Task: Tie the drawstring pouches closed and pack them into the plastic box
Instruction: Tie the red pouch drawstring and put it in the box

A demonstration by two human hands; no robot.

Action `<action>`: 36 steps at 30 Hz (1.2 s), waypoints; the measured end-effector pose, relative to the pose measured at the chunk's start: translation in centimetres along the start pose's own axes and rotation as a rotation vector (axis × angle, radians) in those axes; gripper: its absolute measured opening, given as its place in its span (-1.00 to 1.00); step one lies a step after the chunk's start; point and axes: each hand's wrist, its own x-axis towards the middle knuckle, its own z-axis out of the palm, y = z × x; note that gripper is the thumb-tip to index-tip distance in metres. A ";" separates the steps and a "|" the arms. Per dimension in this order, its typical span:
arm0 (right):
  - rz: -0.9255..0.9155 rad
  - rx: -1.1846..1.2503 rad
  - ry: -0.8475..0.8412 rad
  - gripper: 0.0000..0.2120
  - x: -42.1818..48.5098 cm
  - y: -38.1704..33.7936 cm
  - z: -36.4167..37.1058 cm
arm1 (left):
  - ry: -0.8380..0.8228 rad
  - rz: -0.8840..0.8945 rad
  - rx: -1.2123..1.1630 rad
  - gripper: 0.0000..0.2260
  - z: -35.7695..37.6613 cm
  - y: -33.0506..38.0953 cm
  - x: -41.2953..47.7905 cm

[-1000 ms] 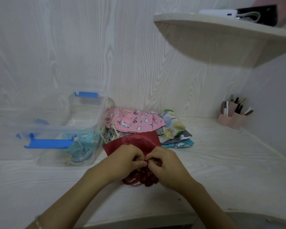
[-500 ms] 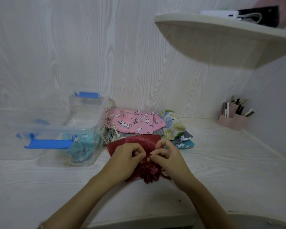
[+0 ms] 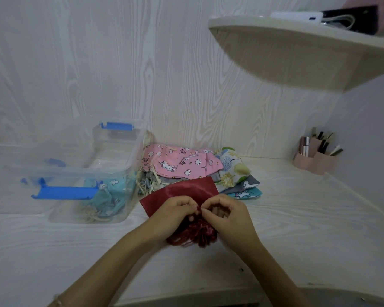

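Red pouch (image 3: 182,192) lying on the table (image 3: 297,220), its smooth body toward 12 o'clock and its gathered, ruffled mouth toward the person at 6 o'clock. Left hand (image 3: 175,214) and right hand (image 3: 230,214) meet over the neck of the pouch, fingers curled, each pinching the drawstring (image 3: 198,210) between thumb and fingertips; the two sets of fingertips nearly touch. Pile of printed pouches (image 3: 231,171) just beyond the red one, from 12 to 1 o'clock, with a pink pouch (image 3: 182,165) on top. Plastic box (image 3: 118,167), clear with blue latches and no lid on it, stands at 10 o'clock, just beside the pile; a teal pouch (image 3: 113,196) lies inside against its near wall. Pink holder (image 3: 315,161) with pens stands well apart at 2 o'clock, in the corner. Rounded shelf (image 3: 297,52) projects from the wall high at 1 o'clock.
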 end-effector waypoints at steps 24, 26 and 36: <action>0.366 0.038 -0.098 -0.78 0.9 1.1 -3.2 | 0.005 0.238 0.694 -0.98 -2.1 -0.1 -1.4; 0.331 0.013 -0.108 -0.88 0.8 0.7 -3.3 | 0.044 0.227 0.718 -0.88 -2.3 -0.3 -1.3; -0.039 -0.193 -0.301 -0.71 2.2 -3.0 -3.9 | 0.295 0.442 0.821 -0.64 -1.8 1.4 -1.2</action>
